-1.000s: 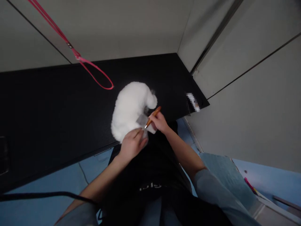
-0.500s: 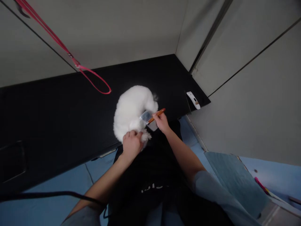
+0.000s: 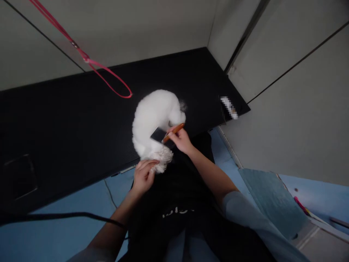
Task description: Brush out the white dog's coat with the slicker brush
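Observation:
A white fluffy animal (image 3: pixel 155 112) lies curled on the black table (image 3: pixel 81 120), close to its front edge. My right hand (image 3: pixel 178 140) is closed around the orange handle of a slicker brush (image 3: pixel 159 134), whose flat head lies over the animal's side. At the animal's shaggy near end (image 3: pixel 163 158), my left hand (image 3: pixel 144 174) has its fingers pressed together on the fur.
A pink loop leash (image 3: pixel 109 78) hangs over the table from the upper left. A pixelated white item (image 3: pixel 229 108) lies near the table's right end. Grey walls (image 3: pixel 163 29) stand behind and at the right. A black cable (image 3: pixel 68 215) crosses the lower left.
The brush in my right hand has moved left over the animal's body. My left hand has shifted left and down, off the top of the shaggy end to its edge. The view has tilted slightly.

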`<state>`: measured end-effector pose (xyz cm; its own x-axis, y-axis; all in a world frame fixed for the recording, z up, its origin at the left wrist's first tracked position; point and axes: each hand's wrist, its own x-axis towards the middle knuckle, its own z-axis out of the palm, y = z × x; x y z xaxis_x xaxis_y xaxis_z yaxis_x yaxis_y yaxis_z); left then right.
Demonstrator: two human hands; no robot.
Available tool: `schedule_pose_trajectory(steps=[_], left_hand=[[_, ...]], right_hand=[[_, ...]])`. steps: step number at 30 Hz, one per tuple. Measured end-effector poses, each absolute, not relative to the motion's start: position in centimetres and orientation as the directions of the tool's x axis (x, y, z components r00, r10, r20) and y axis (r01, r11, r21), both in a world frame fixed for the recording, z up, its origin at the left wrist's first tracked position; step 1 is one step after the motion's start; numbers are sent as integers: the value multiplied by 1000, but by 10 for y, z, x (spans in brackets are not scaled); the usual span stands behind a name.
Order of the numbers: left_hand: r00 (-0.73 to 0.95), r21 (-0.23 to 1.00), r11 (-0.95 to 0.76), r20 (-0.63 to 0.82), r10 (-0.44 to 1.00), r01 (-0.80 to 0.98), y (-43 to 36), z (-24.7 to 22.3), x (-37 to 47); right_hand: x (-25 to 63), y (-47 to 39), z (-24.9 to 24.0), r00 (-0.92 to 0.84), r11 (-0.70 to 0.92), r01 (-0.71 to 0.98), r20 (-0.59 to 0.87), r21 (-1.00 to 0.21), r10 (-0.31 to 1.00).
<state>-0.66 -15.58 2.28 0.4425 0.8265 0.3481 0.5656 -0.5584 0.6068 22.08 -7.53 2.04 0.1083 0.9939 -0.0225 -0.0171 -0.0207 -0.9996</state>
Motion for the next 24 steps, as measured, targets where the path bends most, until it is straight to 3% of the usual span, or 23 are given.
schedule_pose_trajectory(steps=[2, 6, 9, 10, 13, 17, 21, 24], left_hand=[[403, 642, -516, 329, 854, 567, -157, 23, -7], [353, 680, -476, 324, 878, 558, -154, 21, -6], [329, 715, -422, 276, 903, 558, -151, 19, -5], [307, 728, -397, 264, 915, 559, -151, 18, -5], [211, 770, -283, 195, 958, 572, -152, 12, -5], [59, 811, -95, 74, 995, 578, -155, 5, -7], [-18, 838, 18, -10, 1000, 546, -156, -1, -7], [-2, 843, 59, -69, 998, 535, -155, -5, -6]], right_hand=[[220, -81, 20, 29, -49, -26, -50, -998, 998], [223, -86, 21, 252, -35, -4, -35, -999, 967], [221, -88, 24, 25, -20, 32, -19, -999, 999], [220, -88, 26, 10, -39, 63, -39, -997, 999], [217, -91, 31, 200, -75, 162, -41, -984, 979], [214, -95, 38, -2, -23, 189, -24, -982, 1000], [212, -94, 43, 157, -41, 192, -11, -981, 988], [212, -93, 48, -66, 10, 208, -3, -978, 998]])
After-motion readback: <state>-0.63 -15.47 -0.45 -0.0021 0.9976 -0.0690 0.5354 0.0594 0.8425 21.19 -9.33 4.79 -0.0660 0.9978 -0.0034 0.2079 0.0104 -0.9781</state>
